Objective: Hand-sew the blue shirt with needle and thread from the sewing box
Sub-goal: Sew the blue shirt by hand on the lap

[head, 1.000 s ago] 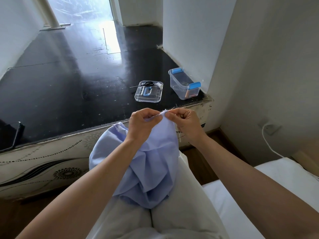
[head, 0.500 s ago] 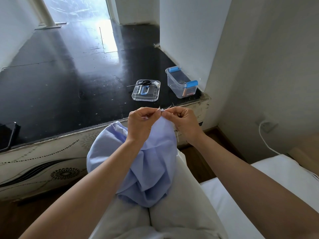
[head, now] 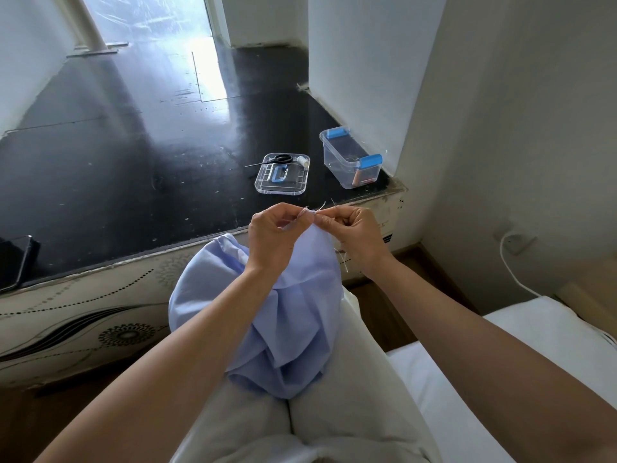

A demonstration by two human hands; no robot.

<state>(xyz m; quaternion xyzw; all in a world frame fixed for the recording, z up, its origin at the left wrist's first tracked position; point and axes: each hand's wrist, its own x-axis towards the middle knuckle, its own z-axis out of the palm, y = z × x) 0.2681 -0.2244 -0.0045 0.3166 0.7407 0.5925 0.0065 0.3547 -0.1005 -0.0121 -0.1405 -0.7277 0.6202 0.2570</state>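
Before the black ledge (head: 133, 182), the pale blue shirt (head: 293, 329) lies crumpled.

I am looking over the sewing box (head: 338, 162) and its clear lid (head: 281, 188): no readable text is showing anywhere.

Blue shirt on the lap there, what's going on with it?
A person sits with the blue shirt bunched on the lap. The left hand pinches a raised bit of its fabric; the right hand pinches what looks like the needle beside it, thread ends sticking up. The sewing box stands open on the dark ledge, its lid beside it carrying scissors and a white spool.
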